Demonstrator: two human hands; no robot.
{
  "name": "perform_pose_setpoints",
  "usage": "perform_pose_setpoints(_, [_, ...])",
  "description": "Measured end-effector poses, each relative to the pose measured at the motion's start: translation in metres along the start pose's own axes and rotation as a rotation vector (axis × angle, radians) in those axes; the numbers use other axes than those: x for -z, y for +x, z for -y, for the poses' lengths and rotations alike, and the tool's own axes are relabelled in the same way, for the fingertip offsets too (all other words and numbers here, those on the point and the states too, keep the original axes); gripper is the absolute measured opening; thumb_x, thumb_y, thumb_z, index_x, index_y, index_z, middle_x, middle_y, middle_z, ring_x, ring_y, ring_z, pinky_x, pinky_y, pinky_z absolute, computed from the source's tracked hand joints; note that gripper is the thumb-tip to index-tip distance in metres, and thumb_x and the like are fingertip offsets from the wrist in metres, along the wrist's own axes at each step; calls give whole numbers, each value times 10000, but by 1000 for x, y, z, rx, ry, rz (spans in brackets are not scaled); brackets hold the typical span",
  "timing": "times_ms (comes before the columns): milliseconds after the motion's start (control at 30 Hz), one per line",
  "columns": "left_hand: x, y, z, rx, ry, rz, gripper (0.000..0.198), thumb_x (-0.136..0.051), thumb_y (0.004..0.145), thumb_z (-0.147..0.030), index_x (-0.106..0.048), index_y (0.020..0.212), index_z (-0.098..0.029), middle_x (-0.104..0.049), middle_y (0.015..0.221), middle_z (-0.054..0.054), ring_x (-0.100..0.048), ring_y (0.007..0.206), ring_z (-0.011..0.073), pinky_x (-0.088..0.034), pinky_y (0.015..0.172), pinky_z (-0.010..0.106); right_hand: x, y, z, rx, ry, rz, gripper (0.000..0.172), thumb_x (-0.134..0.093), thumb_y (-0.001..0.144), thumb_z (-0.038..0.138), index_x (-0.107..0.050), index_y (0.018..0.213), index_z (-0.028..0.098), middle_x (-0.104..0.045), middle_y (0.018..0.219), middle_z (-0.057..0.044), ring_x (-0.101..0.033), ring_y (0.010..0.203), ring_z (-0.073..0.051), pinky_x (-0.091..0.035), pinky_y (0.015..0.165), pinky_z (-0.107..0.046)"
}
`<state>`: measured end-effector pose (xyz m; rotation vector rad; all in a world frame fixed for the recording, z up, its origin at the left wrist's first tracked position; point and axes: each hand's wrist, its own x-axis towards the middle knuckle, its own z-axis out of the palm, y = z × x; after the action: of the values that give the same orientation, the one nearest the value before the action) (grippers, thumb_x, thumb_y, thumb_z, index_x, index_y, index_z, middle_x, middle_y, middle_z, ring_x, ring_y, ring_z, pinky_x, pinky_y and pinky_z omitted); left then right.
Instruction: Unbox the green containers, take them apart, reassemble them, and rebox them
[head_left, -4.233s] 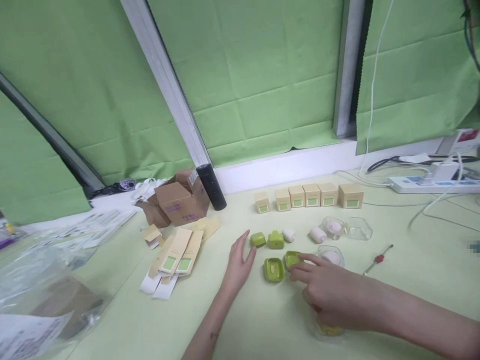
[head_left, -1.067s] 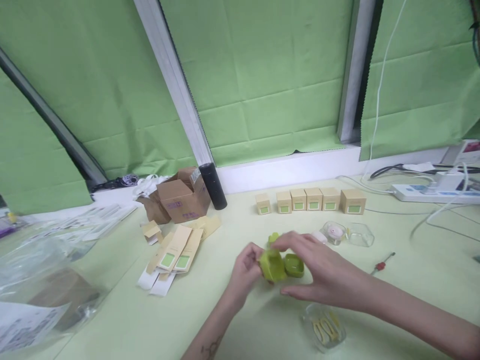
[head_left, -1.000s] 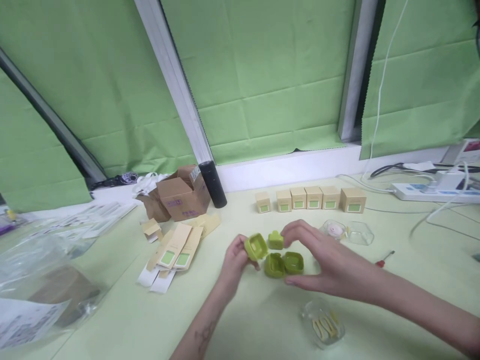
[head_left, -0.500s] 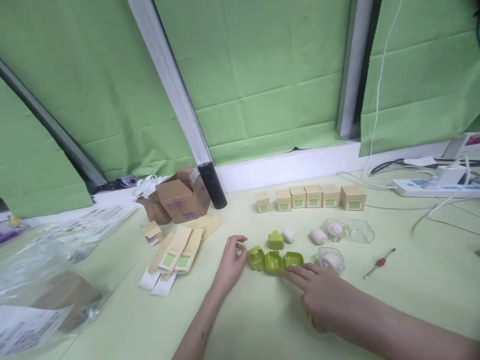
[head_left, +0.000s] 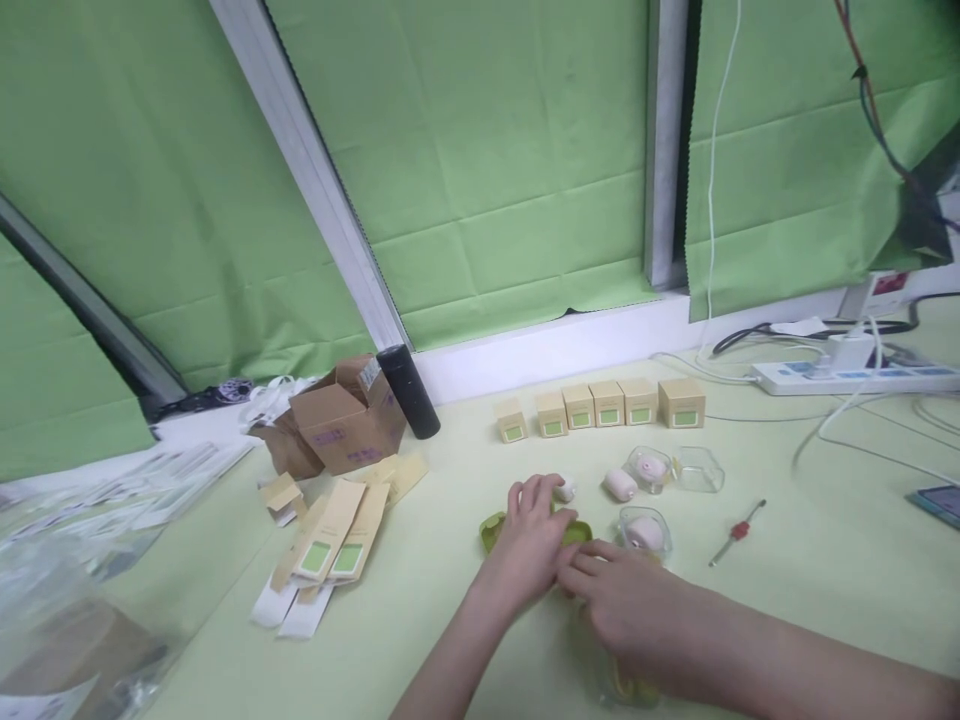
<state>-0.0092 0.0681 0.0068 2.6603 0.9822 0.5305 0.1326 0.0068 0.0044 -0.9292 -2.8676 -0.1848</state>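
Two hands work close together over the table [head_left: 352,685], and nearest you, part of a clear box [head_left: 609,695] shows below your right hand [head_left: 626,600]. That hand's fingers are bent and bunched, their tips beside your left hand [head_left: 529,540]; I can't tell whether its grip has hold of anything. Your left hand is half curled, palm down, and what its grip has is hidden beneath it. The green cases lie there: the left case [head_left: 491,532] shows just past your left fingers, the right case [head_left: 576,533] between your left thumb and your right fingertips. Their line runs side to side, across your forearms; your left hand is nearer the left one, while both reach the right one. Beyond sit a white piece [head_left: 566,489] and a pink piece [head_left: 620,486], then a row of small boxes [head_left: 609,404] farther back.
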Motion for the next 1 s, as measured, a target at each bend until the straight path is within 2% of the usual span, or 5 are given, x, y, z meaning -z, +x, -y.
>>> perform_pose_setpoints(133, [-1,3,-5,58,-95,-91,121,-562,749,-125,-626,764,-225,-514,1180,87,-380,1140,305,-293,924,490,23,-3,2,-1,109,15,63,-692,572,122,-712,632,119,-667,930,-125,-569,890,-277,-424,831,-373])
perform_pose_setpoints(267, [10,1,-8,208,-447,-294,13,-568,765,-224,-579,758,-228,-615,1026,59,-497,1026,253,-367,869,403,61,-15,-8,-138,419,91,179,-600,592,4,-643,637,172,-665,775,-19,-608,722,-176,-466,626,-257])
perform_pose_setpoints(500, [20,-20,-7,533,-984,-395,336,-557,762,-449,-549,946,-168,-604,796,42,-551,582,148,-411,455,241,79,-14,-38,-304,862,-407,134,-544,824,220,-615,937,236,-668,922,-13,-644,840,-161,-527,764,-296])
perform_pose_setpoints(733, [17,-25,-27,368,-1620,-348,342,-566,825,-291,-577,1132,-143,-612,1117,126,-583,985,216,-405,914,367,60,-2,-31,-310,721,-562,135,-541,858,265,-659,906,219,-662,880,-38,-632,797,-171,-528,700,-296])
perform_pose_setpoints(1000, [14,-28,-35,356,-1590,-369,331,-684,729,-198,-644,1056,-164,-611,1156,98,-503,1135,248,-325,1007,368,41,2,-27,-294,349,-705,88,-558,854,185,-640,839,213,-695,731,9,-603,583,-122,-391,594,-285])
